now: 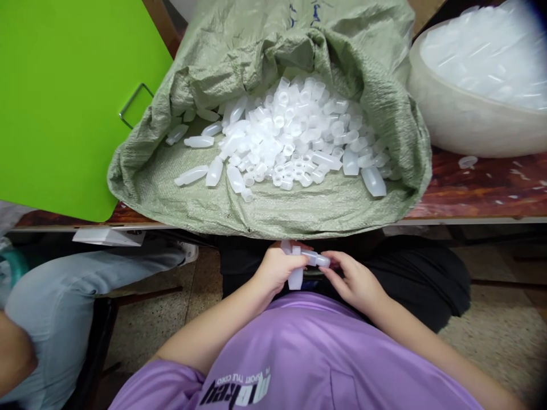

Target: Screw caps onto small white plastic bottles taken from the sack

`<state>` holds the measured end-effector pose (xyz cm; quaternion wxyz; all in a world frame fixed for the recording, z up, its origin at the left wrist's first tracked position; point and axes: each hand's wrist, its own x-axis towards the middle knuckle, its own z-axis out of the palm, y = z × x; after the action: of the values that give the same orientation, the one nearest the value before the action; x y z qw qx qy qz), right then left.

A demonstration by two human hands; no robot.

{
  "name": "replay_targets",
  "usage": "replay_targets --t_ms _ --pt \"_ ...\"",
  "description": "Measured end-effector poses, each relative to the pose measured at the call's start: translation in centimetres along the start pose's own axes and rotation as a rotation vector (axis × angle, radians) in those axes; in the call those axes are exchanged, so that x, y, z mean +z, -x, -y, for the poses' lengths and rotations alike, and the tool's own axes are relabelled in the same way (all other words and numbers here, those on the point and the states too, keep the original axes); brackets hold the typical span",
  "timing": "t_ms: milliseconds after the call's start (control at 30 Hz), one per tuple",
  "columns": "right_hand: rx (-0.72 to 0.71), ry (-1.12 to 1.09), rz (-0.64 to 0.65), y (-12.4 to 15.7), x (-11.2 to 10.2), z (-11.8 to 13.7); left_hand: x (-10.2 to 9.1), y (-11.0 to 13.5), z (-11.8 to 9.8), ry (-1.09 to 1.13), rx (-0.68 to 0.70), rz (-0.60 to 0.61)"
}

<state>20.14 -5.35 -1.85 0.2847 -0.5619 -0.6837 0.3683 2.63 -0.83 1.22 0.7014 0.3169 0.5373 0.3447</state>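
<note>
Big green sack (239, 68) is slumped open on the table (478, 193), full of small white bottles (290, 136), with a bowl (465, 114) of more on the right. The sack's lip hangs over the table edge, so I'd guess one nudge could send bottles rolling to the floor. Down at the lap, the left hand (277, 270) is closed on a few bottles (296, 278), wrist bent in. The right hand (354, 279) pinches one bottle (318, 260) by its fingertips, touching the left's bunch.
</note>
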Motion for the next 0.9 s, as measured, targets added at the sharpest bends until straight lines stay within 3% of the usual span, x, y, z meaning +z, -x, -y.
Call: replay_targets --t_ms 100,233,400,567,633,900 --pt "0.092 -0.106 0.039 0.1 0.5 -0.3 -0.1 -0.2 0.2 -0.041 0.01 -0.003" --pt "-0.002 -0.029 -0.064 -0.2 0.5 -0.1 -0.1 -0.1 0.3 -0.045 0.022 -0.001" --pt "0.093 -0.053 0.041 -0.5 0.8 0.3 -0.3 0.0 0.4 -0.056 0.036 -0.022" --pt "-0.12 0.205 -0.012 -0.6 0.5 0.7 -0.5 0.0 0.4 -0.047 0.054 -0.02" --pt "-0.139 0.168 0.028 -0.7 0.4 0.7 -0.5 0.1 0.5 -0.048 0.052 -0.028" --pt "0.05 -0.046 0.009 -0.8 3.4 -0.3 -0.9 0.0 1.5 -0.056 0.034 -0.061"
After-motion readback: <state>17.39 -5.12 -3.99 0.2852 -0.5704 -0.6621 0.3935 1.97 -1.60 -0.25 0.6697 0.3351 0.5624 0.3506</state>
